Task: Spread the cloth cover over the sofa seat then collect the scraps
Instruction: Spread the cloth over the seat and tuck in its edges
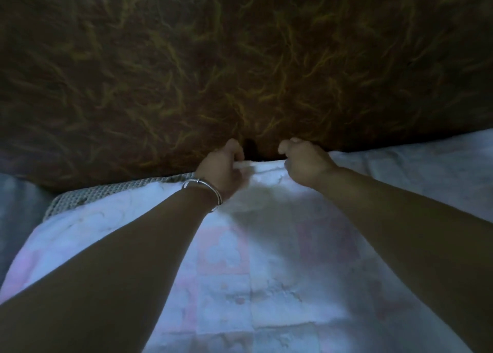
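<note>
Cover [266, 259] lies over the seat, pale with pink squares, its far edge at the dark backrest [240, 59]. Left hand [221, 168] and right hand [304, 160], near each other, fingers curled, grip that far edge. Bangle [205, 190] on left wrist. Mesh layer [106, 192] shows at the left.

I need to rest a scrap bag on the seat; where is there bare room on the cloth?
Free: the cloth between the two forearms, and the stretch right of the right hand below the backrest. Crowded: the far edge, where the left hand and right hand grip the cloth at the backrest gap.
</note>
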Demonstrator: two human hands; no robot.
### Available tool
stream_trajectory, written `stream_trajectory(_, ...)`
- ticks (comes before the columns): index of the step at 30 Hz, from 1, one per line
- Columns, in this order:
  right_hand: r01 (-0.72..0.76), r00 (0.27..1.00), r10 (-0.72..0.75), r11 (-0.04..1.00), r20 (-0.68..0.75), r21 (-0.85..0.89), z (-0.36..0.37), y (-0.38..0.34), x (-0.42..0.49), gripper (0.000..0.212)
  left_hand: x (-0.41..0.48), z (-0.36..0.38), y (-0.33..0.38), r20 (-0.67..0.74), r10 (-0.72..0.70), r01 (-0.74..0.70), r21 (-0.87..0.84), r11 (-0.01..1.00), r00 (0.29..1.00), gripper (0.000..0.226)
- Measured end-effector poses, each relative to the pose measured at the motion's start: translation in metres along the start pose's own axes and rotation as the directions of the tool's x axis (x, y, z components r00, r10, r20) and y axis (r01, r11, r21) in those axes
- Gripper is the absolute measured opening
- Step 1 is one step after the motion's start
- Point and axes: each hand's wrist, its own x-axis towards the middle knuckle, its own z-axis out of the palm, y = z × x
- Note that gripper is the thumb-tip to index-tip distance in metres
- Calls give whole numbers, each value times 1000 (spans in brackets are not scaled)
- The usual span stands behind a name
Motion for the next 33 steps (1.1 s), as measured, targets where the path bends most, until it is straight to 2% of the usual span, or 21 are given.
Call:
stream_trajectory(3,-13,997,24,989,72,-149,5,-15,7,34,-2,-4,-10,-21,111,-109,91,990,994,15)
stream_trajectory(6,-71,995,53,973,-86,-222,4,-23,9,27,3,-6,-23,3,190,-184,263,947,982,15)
stream_trajectory(9,-103,959,45,975,-279,-199,6,-29,9,25,11,-4,-36,-58,279,-206,539,817,959,26)
stream_trajectory(13,-76,961,19,978,-278,-194,26,-47,14,26,9,-2,-48,-94,372,-215,676,705,923,41)
stream_trajectory(15,-57,973,9,977,-229,-204,39,-51,18,25,7,-5,-49,-75,311,-177,689,703,947,43)
stream_trajectory(19,28,996,-44,982,-79,-188,59,-47,26,28,10,2,-52,35,37,-51,681,730,999,38)
stream_trajectory(22,28,999,-31,993,-31,-113,59,-46,28,30,9,8,-50,55,15,-52,758,650,998,39)
stream_trajectory(25,-45,997,50,997,65,-67,54,-51,31,34,13,16,-50,99,35,-100,783,614,994,40)
stream_trajectory(27,-64,986,83,990,146,-129,53,-54,31,36,17,17,-55,142,-11,-104,773,625,990,40)
stream_trajectory(30,31,980,14,974,200,-223,55,-61,34,44,16,22,-67,175,-101,-59,725,686,979,43)
stream_trajectory(33,73,953,37,936,301,-346,57,-63,43,44,12,29,-77,199,-148,-32,691,722,969,47)
